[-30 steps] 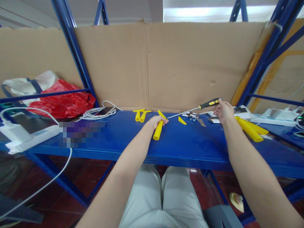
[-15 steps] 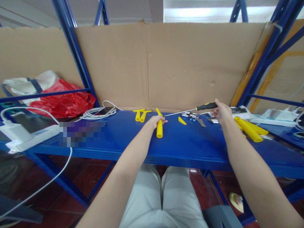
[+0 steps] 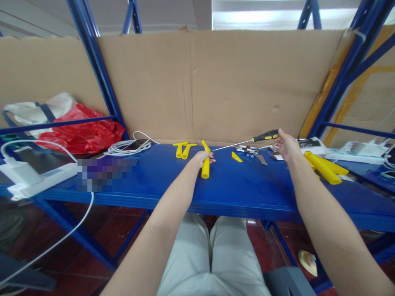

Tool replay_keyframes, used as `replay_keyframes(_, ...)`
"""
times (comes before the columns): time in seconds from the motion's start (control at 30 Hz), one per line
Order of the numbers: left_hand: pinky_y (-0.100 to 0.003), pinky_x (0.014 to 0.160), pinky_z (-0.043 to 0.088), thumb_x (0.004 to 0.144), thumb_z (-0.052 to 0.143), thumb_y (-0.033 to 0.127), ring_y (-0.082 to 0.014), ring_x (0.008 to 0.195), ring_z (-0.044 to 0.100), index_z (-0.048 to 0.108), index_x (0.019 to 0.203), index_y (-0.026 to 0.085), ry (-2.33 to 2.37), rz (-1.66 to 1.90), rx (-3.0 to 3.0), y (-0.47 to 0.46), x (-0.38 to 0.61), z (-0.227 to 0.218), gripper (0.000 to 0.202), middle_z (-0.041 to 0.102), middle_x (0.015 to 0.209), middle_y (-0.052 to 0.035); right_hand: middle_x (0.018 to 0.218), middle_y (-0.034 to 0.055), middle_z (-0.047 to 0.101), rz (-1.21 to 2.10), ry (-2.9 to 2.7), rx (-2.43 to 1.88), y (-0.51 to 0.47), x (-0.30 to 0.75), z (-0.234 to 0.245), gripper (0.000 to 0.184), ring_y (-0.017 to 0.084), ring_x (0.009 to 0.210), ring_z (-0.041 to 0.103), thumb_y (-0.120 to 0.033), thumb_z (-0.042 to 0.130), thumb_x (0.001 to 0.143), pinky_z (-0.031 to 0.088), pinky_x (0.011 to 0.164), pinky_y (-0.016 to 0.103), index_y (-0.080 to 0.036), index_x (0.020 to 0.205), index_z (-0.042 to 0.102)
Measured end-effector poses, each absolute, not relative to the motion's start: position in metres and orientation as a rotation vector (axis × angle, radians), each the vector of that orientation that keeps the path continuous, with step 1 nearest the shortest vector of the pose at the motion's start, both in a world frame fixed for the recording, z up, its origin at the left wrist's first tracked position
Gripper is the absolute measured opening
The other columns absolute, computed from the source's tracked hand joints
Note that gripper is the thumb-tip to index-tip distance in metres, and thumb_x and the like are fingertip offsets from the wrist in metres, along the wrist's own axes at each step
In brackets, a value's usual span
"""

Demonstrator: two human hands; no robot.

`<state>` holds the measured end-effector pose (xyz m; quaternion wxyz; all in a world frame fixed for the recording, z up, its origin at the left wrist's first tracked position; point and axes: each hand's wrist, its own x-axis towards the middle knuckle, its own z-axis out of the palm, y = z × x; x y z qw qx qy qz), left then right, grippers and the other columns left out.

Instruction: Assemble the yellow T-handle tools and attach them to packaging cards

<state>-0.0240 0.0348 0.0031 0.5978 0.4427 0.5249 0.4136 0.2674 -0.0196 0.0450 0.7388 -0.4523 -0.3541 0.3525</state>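
My left hand [image 3: 202, 157] is closed round a yellow plastic handle piece [image 3: 205, 167] held over the blue shelf [image 3: 240, 189]. My right hand [image 3: 285, 144] grips the black and yellow handle of a long screwdriver [image 3: 265, 135]. Its thin shaft runs left and its tip reaches the top end of the yellow piece. A small yellow wedge [image 3: 236, 156] lies on the shelf between my hands.
Two yellow T-shaped parts [image 3: 183, 148] lie by the cardboard back wall [image 3: 234, 82]. More yellow pieces [image 3: 325, 167] and small metal parts [image 3: 251, 150] lie to the right. White cables [image 3: 128, 145], a red bag [image 3: 82, 131] and a white power strip [image 3: 37, 176] are at the left.
The screwdriver's handle has dropped lower and its shaft lies flatter. My left hand has turned the yellow piece more upright and shifted it slightly towards the wall.
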Motion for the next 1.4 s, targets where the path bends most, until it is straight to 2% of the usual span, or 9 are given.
replay_keyframes(0.17, -0.016, 0.04, 0.042, 0.08, 0.051, -0.006, -0.0044, 0.039, 0.048, 0.063, 0.106, 0.006, 1.275, 0.928, 1.075, 0.034, -0.023, 0.003, 0.031, 0.065, 0.072, -0.0026, 0.043, -0.0064, 0.044, 0.781, -0.726, -1.019, -0.018, 0.266, 0.045, 0.026, 0.01, 0.033, 0.043, -0.035, 0.061, 0.087, 0.035, 0.03, 0.019, -0.021, 0.069, 0.047)
replay_keyframes(0.33, -0.016, 0.04, 0.043, 0.077, 0.058, -0.005, -0.0052, 0.039, 0.049, 0.066, 0.102, 0.007, 1.289, 0.924, 1.11, 0.037, -0.024, 0.002, 0.029, 0.065, 0.068, -0.0023, 0.039, -0.0094, 0.035, 0.748, -0.762, -0.95, -0.014, 0.27, 0.041, 0.036, 0.01, 0.031, 0.039, -0.042, 0.07, 0.079, 0.034, 0.031, 0.019, -0.023, 0.068, 0.043)
replay_keyframes(0.47, -0.017, 0.041, 0.045, 0.077, 0.056, -0.005, -0.0058, 0.04, 0.049, 0.065, 0.104, 0.007, 1.297, 0.931, 1.117, 0.038, -0.024, 0.002, 0.03, 0.064, 0.067, -0.0022, 0.045, -0.0048, 0.046, 0.824, -0.784, -0.924, -0.016, 0.272, 0.043, 0.036, 0.009, 0.037, 0.046, -0.044, 0.067, 0.082, 0.037, 0.035, 0.019, -0.021, 0.066, 0.044)
replay_keyframes(0.57, -0.017, 0.041, 0.045, 0.078, 0.055, -0.005, -0.006, 0.04, 0.049, 0.066, 0.102, 0.006, 1.3, 0.935, 1.116, 0.038, -0.024, 0.001, 0.029, 0.063, 0.065, -0.0019, 0.051, -0.0011, 0.053, 0.861, -0.772, -0.943, -0.021, 0.266, 0.048, 0.028, 0.009, 0.042, 0.05, -0.033, 0.056, 0.09, 0.038, 0.037, 0.018, -0.019, 0.067, 0.048)
replay_keyframes(0.63, -0.016, 0.04, 0.044, 0.077, 0.058, -0.005, -0.0057, 0.04, 0.049, 0.066, 0.1, 0.007, 1.298, 0.936, 1.112, 0.038, -0.024, 0.001, 0.027, 0.064, 0.066, -0.002, 0.051, -0.0018, 0.052, 0.843, -0.759, -0.958, -0.026, 0.261, 0.051, 0.026, 0.009, 0.04, 0.048, -0.027, 0.05, 0.093, 0.037, 0.037, 0.018, -0.019, 0.068, 0.048)
replay_keyframes(0.8, -0.015, 0.037, 0.042, 0.076, 0.057, -0.006, -0.0044, 0.038, 0.047, 0.065, 0.103, 0.007, 1.293, 0.932, 1.113, 0.036, -0.024, 0.003, 0.031, 0.067, 0.072, -0.0039, 0.049, -0.0064, 0.044, 0.779, -0.761, -0.97, -0.032, 0.255, 0.052, 0.028, 0.007, 0.037, 0.039, -0.025, 0.056, 0.091, 0.032, 0.036, 0.019, -0.021, 0.068, 0.043)
replay_keyframes(1.1, -0.017, 0.035, 0.04, 0.077, 0.049, -0.004, -0.003, 0.036, 0.041, 0.063, 0.118, 0.011, 1.082, 0.93, 1.173, 0.033, -0.032, 0.005, 0.046, 0.072, 0.105, -0.0087, 0.048, -0.0071, 0.044, 0.675, -0.71, -0.85, -0.026, 0.261, 0.051, 0.036, 0.007, 0.037, 0.039, -0.039, 0.066, 0.084, 0.029, 0.033, 0.019, -0.021, 0.064, 0.042)
replay_keyframes(1.27, -0.015, 0.032, 0.037, 0.076, 0.05, -0.002, -0.0017, 0.033, 0.037, 0.057, 0.127, 0.014, 0.944, 0.91, 1.187, 0.037, -0.039, 0.003, 0.054, 0.072, 0.111, -0.0083, 0.039, -0.0082, 0.032, 0.711, -0.671, -0.765, -0.02, 0.267, 0.05, 0.046, 0.007, 0.034, 0.032, -0.044, 0.065, 0.082, 0.028, 0.032, 0.019, -0.022, 0.058, 0.034)
replay_keyframes(1.4, -0.016, 0.032, 0.036, 0.076, 0.052, 0.0, -0.0017, 0.033, 0.036, 0.053, 0.132, 0.015, 0.838, 0.942, 1.206, 0.042, -0.041, -0.002, 0.058, 0.07, 0.116, -0.0093, 0.038, -0.0078, 0.029, 0.768, -0.687, -0.675, -0.014, 0.276, 0.047, 0.047, 0.009, 0.034, 0.031, -0.044, 0.065, 0.081, 0.03, 0.032, 0.02, -0.023, 0.057, 0.03)
